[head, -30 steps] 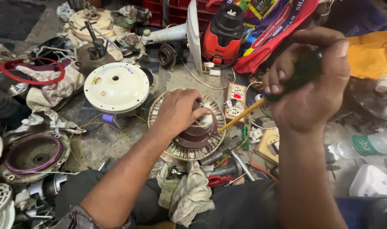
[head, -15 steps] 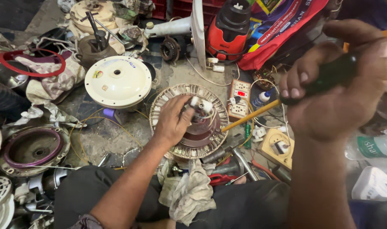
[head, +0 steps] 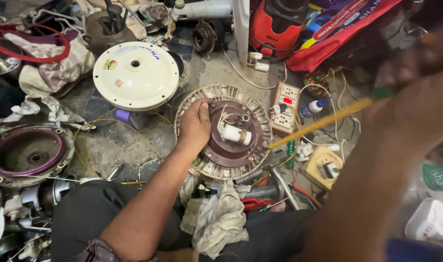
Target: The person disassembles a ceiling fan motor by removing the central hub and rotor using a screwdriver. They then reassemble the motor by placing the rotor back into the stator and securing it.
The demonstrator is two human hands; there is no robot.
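Note:
My left hand (head: 194,127) rests on the left side of a round fan motor stator (head: 225,132) lying on the floor, fingers bent over its brown centre next to a white cylindrical part (head: 236,134). My right hand (head: 415,97), close to the camera and blurred, grips the dark handle of a screwdriver. Its yellow shaft (head: 323,123) slants down left, and the tip sits at the stator's right rim.
A cream fan cover (head: 135,75) lies upper left, a purple-rimmed housing (head: 29,154) at left. A socket board (head: 285,107), a glue bottle (head: 312,107), a yellow switch box (head: 322,167) and wires sit to the right. A dirty rag (head: 216,221) lies on my lap. A red appliance (head: 279,24) stands at the back.
My left hand slid off the stator's centre to its left side, uncovering the white part. My right hand rose nearer the camera with the screwdriver, whose tip stays at the stator's right rim.

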